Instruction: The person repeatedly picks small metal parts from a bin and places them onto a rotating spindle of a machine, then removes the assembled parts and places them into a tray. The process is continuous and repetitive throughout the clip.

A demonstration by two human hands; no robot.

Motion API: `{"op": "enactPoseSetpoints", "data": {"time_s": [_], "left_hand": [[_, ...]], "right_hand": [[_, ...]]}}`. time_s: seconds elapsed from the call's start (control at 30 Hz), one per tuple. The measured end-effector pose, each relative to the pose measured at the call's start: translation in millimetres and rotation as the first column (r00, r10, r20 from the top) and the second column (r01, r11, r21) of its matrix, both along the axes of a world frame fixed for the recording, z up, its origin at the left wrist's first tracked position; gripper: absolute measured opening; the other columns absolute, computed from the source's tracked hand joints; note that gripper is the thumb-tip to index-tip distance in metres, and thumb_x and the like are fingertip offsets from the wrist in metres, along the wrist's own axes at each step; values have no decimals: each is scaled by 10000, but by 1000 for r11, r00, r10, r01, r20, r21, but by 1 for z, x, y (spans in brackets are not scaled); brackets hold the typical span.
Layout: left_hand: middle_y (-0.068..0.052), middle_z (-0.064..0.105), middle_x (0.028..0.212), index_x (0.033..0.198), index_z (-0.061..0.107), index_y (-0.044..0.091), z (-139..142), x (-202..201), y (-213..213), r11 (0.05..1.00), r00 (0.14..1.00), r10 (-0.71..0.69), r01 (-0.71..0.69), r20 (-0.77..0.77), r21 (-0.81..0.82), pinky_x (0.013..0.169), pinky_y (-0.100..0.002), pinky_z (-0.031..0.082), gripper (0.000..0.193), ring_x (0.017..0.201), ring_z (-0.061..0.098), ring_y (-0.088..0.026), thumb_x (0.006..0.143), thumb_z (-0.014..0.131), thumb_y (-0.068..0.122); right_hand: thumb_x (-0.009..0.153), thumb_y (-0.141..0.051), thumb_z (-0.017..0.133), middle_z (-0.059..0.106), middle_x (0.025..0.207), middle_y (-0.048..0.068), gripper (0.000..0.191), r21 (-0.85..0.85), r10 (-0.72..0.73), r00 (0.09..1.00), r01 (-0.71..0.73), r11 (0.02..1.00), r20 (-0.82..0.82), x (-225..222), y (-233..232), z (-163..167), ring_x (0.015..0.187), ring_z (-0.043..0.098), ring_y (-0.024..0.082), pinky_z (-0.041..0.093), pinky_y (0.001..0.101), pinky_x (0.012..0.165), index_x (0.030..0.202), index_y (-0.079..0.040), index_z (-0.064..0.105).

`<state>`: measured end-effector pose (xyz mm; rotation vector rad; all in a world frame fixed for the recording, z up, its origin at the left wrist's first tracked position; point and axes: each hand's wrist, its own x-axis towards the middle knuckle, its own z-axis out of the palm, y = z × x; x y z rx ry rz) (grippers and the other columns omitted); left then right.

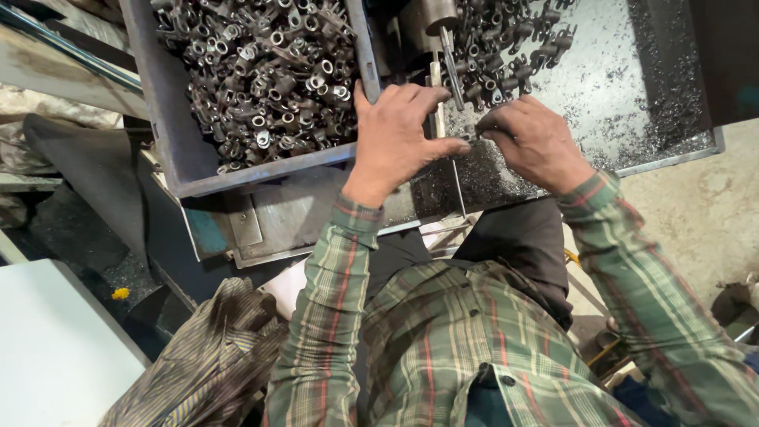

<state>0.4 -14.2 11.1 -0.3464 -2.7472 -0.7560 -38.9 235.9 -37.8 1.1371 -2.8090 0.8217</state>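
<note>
Head view: two hands work at a small metal part between two piles.
Left hand is spread wide beside the full grey bin; right hand is curled narrow, pinching a small dark part between both hands. A smaller pile of parts lies just past the right hand on the surface, so it looks like many are left.

No packages, no labels, no signs, no screens in view
</note>
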Motion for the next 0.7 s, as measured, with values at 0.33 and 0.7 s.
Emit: {"op": "enactPoseSetpoints", "data": {"time_s": [0.33,0.7], "left_hand": [[9,646,947,1051,690,197,-8,2,11,983,996,80,-84,-31,-163,1070,-754,315,438,1019,623,-229,728,854,444],[-6,641,932,1052,682,173,-1,5,19,972,986,160,-166,-50,-169,1063,-695,375,362,995,622,-249,753,834,309]], "right_hand": [[950,-64,737,672,998,68,119,-94,-3,991,-10,996,-137,5,-29,52,957,625,276,520,390,851,1067,-77,724],[996,-107,744,672,1089,37,70,-33,-48,979,42,999,-200,0,-36,59,985,594,238,481,367,855,1064,-117,757]]}}
